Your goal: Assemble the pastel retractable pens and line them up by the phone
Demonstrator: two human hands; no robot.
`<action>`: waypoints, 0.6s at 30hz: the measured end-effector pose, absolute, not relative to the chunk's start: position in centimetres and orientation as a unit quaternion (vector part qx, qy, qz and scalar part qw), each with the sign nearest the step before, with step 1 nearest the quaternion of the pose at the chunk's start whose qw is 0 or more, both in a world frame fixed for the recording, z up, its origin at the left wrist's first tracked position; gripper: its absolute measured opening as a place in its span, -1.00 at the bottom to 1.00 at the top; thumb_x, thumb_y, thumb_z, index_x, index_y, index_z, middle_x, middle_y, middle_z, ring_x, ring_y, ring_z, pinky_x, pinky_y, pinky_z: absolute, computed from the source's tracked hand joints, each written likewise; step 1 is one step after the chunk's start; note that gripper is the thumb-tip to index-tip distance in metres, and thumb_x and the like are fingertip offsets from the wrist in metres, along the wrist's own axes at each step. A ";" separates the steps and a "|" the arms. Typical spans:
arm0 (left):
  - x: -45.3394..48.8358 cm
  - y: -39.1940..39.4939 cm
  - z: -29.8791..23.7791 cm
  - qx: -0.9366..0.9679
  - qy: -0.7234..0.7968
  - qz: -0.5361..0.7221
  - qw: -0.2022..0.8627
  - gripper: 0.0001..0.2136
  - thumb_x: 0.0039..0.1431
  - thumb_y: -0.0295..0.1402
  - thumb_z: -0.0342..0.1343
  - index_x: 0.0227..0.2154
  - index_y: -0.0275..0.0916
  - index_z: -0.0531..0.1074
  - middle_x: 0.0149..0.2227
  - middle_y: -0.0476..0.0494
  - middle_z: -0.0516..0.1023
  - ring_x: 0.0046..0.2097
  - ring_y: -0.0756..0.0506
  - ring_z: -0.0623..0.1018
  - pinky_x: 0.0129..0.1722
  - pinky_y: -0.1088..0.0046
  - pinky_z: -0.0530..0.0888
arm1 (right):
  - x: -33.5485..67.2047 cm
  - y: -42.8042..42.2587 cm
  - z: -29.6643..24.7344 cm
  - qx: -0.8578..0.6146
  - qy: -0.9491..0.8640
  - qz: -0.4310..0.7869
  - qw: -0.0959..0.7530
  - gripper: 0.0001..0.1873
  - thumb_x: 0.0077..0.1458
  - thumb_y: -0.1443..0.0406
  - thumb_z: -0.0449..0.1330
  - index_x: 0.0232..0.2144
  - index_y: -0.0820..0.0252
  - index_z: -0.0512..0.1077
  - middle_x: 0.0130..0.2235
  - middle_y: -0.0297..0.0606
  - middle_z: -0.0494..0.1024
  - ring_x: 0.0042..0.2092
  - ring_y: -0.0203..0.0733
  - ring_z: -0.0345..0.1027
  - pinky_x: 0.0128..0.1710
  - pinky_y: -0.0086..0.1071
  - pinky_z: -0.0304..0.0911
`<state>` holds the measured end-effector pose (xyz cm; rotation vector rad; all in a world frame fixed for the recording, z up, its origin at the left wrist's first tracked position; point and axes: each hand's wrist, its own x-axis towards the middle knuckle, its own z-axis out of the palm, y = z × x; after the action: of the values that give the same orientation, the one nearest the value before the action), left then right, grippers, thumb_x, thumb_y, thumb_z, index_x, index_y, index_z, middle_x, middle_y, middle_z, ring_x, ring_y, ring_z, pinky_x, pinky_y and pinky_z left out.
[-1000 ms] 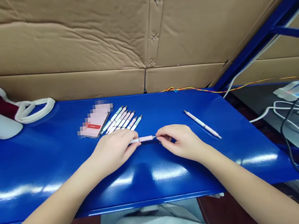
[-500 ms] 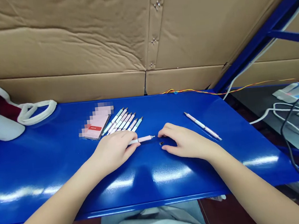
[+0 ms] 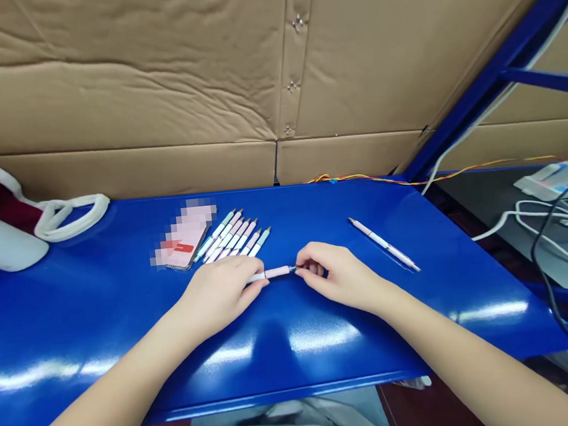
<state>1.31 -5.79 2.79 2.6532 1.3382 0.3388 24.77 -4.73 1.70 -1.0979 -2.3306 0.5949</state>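
Observation:
A pink-and-white pen [image 3: 277, 272] lies level in my left hand [image 3: 225, 285], its thin metal end pointing right. The fingers of that hand are closed around the white part of the barrel. My right hand [image 3: 337, 271] pinches a small dark pen tip [image 3: 298, 269] right at the pen's metal end; fingertips hide most of it, and I cannot tell how far it sits on the pen. Beyond my left hand, several pastel pens [image 3: 230, 235] lie side by side. One more pen [image 3: 385, 245] rests by itself to the right of my right hand.
Left of the pen group lies a phone [image 3: 181, 243], partly blurred out. A white cylinder [image 3: 2, 233] and a white looped strap [image 3: 76, 219] are at the far left of the blue table [image 3: 96, 298]. Cables [image 3: 519, 210] run along the right side; cardboard [image 3: 151, 85] stands behind.
My right hand has closed from an open curl, taking the small dark tip from the table and bringing it to the pen's end. My left hand still holds the pen.

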 end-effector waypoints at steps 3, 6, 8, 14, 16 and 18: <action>1.4 -5.9 2.7 0.886 0.443 0.111 0.073 -0.87 0.24 -0.27 -0.02 -0.27 -0.16 0.39 -0.30 -0.01 0.53 -0.28 -0.06 0.50 -0.33 0.46 0.35 | 24.6 -4.7 1.4 -0.390 -0.856 0.224 0.253 -0.96 0.11 0.40 0.10 -0.36 0.19 0.34 -0.38 -0.32 0.42 -0.42 -0.34 0.28 -0.39 -0.46 0.21; 1.4 -5.9 2.5 0.889 0.437 0.118 0.073 -0.86 0.24 -0.27 -0.03 -0.27 -0.16 0.39 -0.30 -0.01 0.53 -0.27 -0.06 0.50 -0.32 0.46 0.35 | 24.5 -4.8 1.3 -0.383 -0.851 0.244 0.265 -0.95 0.12 0.40 0.09 -0.36 0.18 0.34 -0.37 -0.32 0.41 -0.42 -0.35 0.27 -0.40 -0.47 0.21; 1.4 -6.0 2.5 0.889 0.435 0.123 0.071 -0.85 0.25 -0.27 -0.04 -0.27 -0.17 0.39 -0.30 -0.03 0.53 -0.27 -0.07 0.50 -0.31 0.46 0.36 | 24.5 -4.8 1.4 -0.389 -0.842 0.263 0.265 -0.95 0.14 0.37 0.09 -0.35 0.18 0.35 -0.39 -0.33 0.41 -0.42 -0.34 0.27 -0.41 -0.47 0.21; 1.4 -6.0 2.6 0.887 0.433 0.147 0.067 -0.85 0.27 -0.29 -0.06 -0.26 -0.19 0.38 -0.27 -0.05 0.53 -0.23 -0.08 0.50 -0.27 0.43 0.38 | 24.1 -4.8 1.8 -0.411 -0.820 0.297 0.265 -0.85 0.21 0.31 0.02 -0.38 0.18 0.35 -0.39 -0.32 0.45 -0.36 -0.29 0.31 -0.34 -0.43 0.22; 1.5 -6.1 2.6 0.888 0.427 0.156 0.068 -0.86 0.26 -0.30 -0.05 -0.26 -0.19 0.38 -0.27 -0.04 0.52 -0.23 -0.08 0.50 -0.26 0.43 0.38 | 24.1 -4.7 1.8 -0.410 -0.822 0.296 0.260 -0.73 0.25 0.29 -0.05 -0.45 0.19 0.34 -0.42 -0.32 0.44 -0.35 -0.28 0.31 -0.30 -0.41 0.21; 1.5 -6.1 2.7 0.888 0.425 0.159 0.070 -0.87 0.26 -0.31 -0.04 -0.26 -0.19 0.38 -0.28 -0.04 0.52 -0.24 -0.07 0.49 -0.27 0.43 0.38 | 24.2 -4.6 1.8 -0.409 -0.824 0.303 0.249 -0.69 0.27 0.25 -0.07 -0.46 0.19 0.35 -0.43 -0.32 0.42 -0.35 -0.28 0.30 -0.30 -0.41 0.20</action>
<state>1.49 -6.11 2.67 2.6731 1.2791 0.4796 24.20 -4.65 1.81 -1.1151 -2.2433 0.8247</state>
